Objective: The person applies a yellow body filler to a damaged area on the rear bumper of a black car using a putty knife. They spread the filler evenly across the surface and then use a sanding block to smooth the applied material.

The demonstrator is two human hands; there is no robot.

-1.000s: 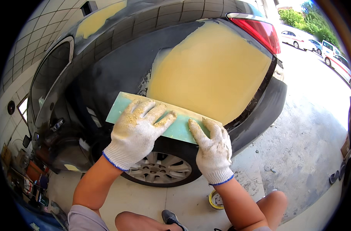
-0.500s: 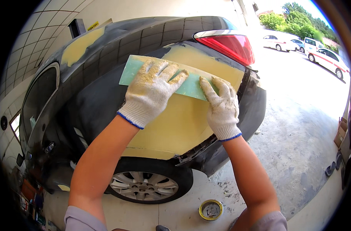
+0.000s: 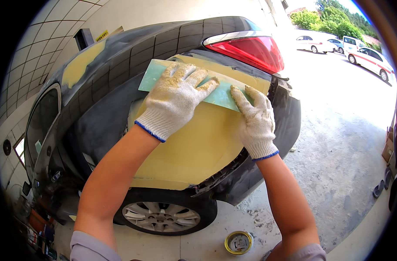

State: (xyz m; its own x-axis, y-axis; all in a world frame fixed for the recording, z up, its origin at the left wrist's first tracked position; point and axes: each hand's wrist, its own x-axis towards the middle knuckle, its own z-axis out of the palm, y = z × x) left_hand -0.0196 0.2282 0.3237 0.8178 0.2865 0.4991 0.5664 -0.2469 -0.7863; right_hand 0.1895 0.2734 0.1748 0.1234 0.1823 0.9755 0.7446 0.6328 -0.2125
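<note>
Both my hands wear white knit gloves with blue cuffs, their fingers caked with yellow filler. A wide, flat, pale green spreader (image 3: 224,96) lies slanted across the dark car's rear side panel. My left hand (image 3: 176,92) grips its left half, fingers laid over the face. On its right part my right hand (image 3: 256,114) presses with bent fingers; the thumbs' undersides are hidden. Smooth yellow filler (image 3: 198,148) covers the panel below the spreader, down to the wheel arch. A narrower yellow strip shows above it, beneath the red tail light (image 3: 250,53).
Below the panel is the rear wheel (image 3: 161,216). An open round tin (image 3: 238,242) with a yellow rim stands on the concrete floor between my arms. Another yellow patch (image 3: 83,63) marks the car's upper left. Parked cars (image 3: 368,61) stand outside at the far right.
The spreader and both hands have moved up the panel and slightly right, closer to the tail light. More of the yellow filler below now shows. Both hands keep their hold.
</note>
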